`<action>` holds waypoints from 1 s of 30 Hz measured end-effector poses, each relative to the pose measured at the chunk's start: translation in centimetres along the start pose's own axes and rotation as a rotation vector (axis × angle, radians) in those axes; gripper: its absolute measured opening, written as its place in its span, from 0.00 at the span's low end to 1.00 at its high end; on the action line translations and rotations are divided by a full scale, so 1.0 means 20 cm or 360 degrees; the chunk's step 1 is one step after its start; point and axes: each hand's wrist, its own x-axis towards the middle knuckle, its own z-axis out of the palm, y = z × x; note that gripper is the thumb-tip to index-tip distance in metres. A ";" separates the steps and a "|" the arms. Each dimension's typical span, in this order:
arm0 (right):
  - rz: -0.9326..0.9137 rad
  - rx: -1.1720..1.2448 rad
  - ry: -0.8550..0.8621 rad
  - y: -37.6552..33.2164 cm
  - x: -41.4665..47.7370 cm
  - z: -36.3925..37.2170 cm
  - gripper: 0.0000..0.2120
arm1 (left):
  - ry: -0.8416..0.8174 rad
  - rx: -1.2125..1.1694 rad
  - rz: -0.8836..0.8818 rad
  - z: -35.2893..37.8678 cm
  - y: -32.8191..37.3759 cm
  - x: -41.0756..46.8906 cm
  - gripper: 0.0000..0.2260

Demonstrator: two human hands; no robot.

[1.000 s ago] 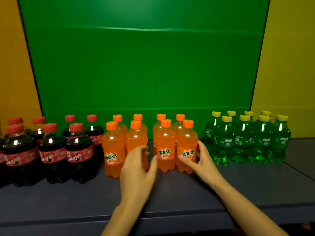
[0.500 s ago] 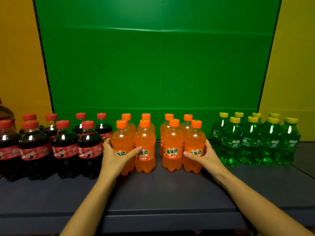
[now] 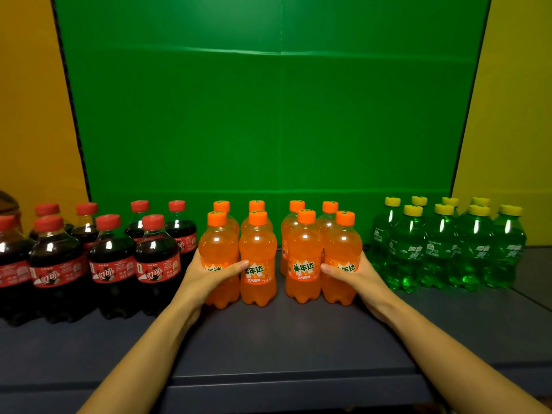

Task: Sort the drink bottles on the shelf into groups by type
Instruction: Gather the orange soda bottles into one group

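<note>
Orange soda bottles [image 3: 257,258], eight, orange caps, clumped mid-shelf; left hand [image 3: 206,274] and right hand [image 3: 355,274] each wrapped around an outer front one.

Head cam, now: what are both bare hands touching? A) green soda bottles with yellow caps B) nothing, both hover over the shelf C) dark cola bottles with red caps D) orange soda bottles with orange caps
D: the left hand and right hand each wrap an outer front orange plastic soda bottle with an orange cap; the cola bottles and green bottles stand untouched.
</note>
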 end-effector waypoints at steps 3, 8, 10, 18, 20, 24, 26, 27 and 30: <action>-0.0008 0.0001 0.0002 0.00 0.00 0.00 0.45 | -0.0009 -0.0003 0.0009 0.01 -0.01 0.00 0.32; -0.0020 -0.0001 0.0000 0.00 0.00 0.01 0.47 | -0.0016 -0.0001 0.0019 0.02 -0.01 0.01 0.26; -0.0025 -0.0011 -0.0006 0.00 0.01 0.02 0.45 | -0.0021 0.0002 0.0029 0.03 -0.01 0.01 0.25; -0.0040 -0.0011 0.0009 -0.01 0.00 0.04 0.46 | -0.0025 0.0009 0.0064 0.05 -0.01 0.00 0.22; -0.0047 -0.0047 0.0015 -0.02 0.00 0.04 0.47 | -0.0026 0.0014 0.0069 0.05 -0.01 0.00 0.22; -0.0056 -0.0110 0.0024 -0.04 -0.04 0.04 0.44 | -0.0026 0.0062 0.0138 0.04 0.01 -0.04 0.24; -0.0051 -0.0156 0.0041 -0.05 -0.07 0.04 0.44 | -0.0013 0.0117 0.0159 0.03 0.01 -0.05 0.28; -0.0060 -0.0168 0.0060 -0.05 -0.08 0.03 0.46 | -0.0009 0.0169 0.0194 0.01 0.01 -0.07 0.31; -0.0186 -0.0278 0.0269 -0.09 -0.18 0.03 0.47 | 0.0029 0.0560 0.0420 -0.01 0.01 -0.18 0.43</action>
